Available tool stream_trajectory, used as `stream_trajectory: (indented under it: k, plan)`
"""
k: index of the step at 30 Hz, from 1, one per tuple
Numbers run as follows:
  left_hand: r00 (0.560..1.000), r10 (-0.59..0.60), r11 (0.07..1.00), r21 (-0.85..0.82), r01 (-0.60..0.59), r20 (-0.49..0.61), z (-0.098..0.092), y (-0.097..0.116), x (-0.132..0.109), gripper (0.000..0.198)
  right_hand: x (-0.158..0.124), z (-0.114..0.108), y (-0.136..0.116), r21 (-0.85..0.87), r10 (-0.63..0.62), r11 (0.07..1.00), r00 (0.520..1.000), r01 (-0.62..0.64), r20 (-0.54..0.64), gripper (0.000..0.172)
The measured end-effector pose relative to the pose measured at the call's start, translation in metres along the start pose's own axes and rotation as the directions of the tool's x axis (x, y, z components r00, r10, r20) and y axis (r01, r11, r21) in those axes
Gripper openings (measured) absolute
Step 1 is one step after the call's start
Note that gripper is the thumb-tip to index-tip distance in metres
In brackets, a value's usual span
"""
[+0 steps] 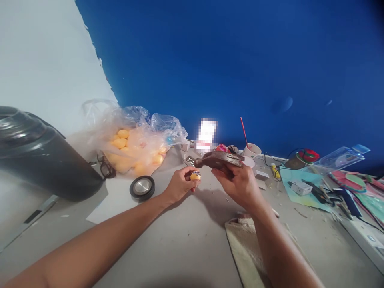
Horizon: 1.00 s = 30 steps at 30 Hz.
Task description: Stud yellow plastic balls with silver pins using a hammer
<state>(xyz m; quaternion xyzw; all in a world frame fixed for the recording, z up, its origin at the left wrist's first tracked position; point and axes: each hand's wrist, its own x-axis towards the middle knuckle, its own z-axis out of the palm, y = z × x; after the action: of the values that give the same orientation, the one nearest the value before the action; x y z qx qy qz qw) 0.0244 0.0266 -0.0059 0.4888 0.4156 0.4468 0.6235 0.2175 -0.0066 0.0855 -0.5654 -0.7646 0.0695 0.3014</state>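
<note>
Pinched in the fingers of my left hand (181, 184) is a small yellow ball (195, 176) with a dark, speckled top. My right hand (240, 184) is closed around a claw hammer (217, 159), gripping it close to its worn metal head. The hammer's face points left, just above the ball, with a small gap showing between them. Most of the hammer's handle is hidden by my hand and forearm. Behind my left hand lies a small container of shiny bits (190, 161).
A clear plastic bag (141, 140) of yellow balls sits back left, beside a large dark bottle (45, 156). A black round disc (142, 187) lies left. At right are a white cup (251, 150), a folded cloth (243, 244), a clear bottle (339, 158) and a power strip (366, 240).
</note>
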Motion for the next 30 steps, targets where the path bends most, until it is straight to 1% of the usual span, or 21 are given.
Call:
stream_trajectory:
  k: [3,4,5,7,9,13,15,17,18,21,23,25,27,28,30]
  plan:
    - [1.000,0.003,1.000,0.020,-0.004,0.010,0.001,0.002,-0.001,0.037,0.001,0.001,0.003,-0.109,0.049,0.993,0.993,-0.037,0.105,0.024]
    - [1.000,0.001,1.000,0.028,-0.002,0.017,0.002,0.002,-0.001,0.034,0.001,0.001,0.005,-0.140,0.062,0.989,0.991,-0.045,0.120,0.023]
    - [1.000,0.000,1.000,0.026,-0.001,0.017,0.002,0.003,-0.001,0.034,0.002,0.002,0.006,-0.145,0.067,0.988,0.991,-0.050,0.114,0.023]
    - [0.999,-0.021,1.000,0.007,0.021,0.034,0.002,0.003,0.000,0.039,0.002,0.003,0.009,-0.102,0.053,0.994,0.996,-0.046,0.072,0.025]
    - [0.999,-0.032,0.999,-0.025,0.033,0.016,0.002,0.003,0.000,0.043,0.002,0.002,0.011,-0.057,0.044,0.998,0.998,-0.041,0.054,0.028]
    - [0.999,-0.049,0.998,-0.033,0.050,0.012,0.002,0.004,0.000,0.041,0.002,0.002,0.012,-0.115,0.073,0.992,0.987,-0.056,0.145,0.027]
    - [0.998,-0.055,0.998,-0.022,0.056,0.029,0.002,0.005,-0.001,0.038,0.002,0.003,0.012,-0.099,0.082,0.993,0.988,-0.069,0.132,0.027]
    - [0.997,-0.067,0.997,-0.026,0.067,0.031,0.002,0.005,-0.001,0.038,0.002,0.003,0.011,-0.036,0.084,0.996,0.992,-0.081,0.097,0.028]
    - [0.997,-0.074,0.997,-0.032,0.075,0.032,0.001,0.005,-0.001,0.039,0.002,0.004,0.011,-0.018,0.086,0.996,0.992,-0.085,0.096,0.028]
    - [0.996,-0.073,0.997,-0.021,0.074,0.040,0.000,0.004,-0.002,0.040,0.001,0.005,0.011,-0.076,0.087,0.994,0.983,-0.076,0.160,0.026]
    - [0.997,-0.061,0.998,0.024,0.060,0.051,-0.001,0.002,-0.002,0.036,0.000,0.004,0.010,-0.099,0.074,0.993,0.984,-0.059,0.159,0.025]
    - [0.997,-0.052,0.997,0.054,0.049,0.061,-0.002,0.001,-0.002,0.033,0.000,0.002,0.009,-0.037,0.048,0.998,0.992,-0.044,0.120,0.027]
    - [0.996,-0.051,0.997,0.055,0.047,0.067,-0.003,0.001,-0.002,0.036,0.001,0.001,0.009,0.008,0.040,0.999,0.993,-0.041,0.115,0.028]
    - [0.996,-0.052,0.996,0.069,0.048,0.068,-0.003,0.001,-0.002,0.035,0.001,0.000,0.009,-0.005,0.041,0.999,0.990,-0.041,0.134,0.028]
    - [0.997,-0.038,0.995,0.094,0.032,0.065,-0.001,0.002,-0.003,0.034,0.002,-0.001,0.010,-0.088,0.056,0.995,0.981,-0.041,0.184,0.027]
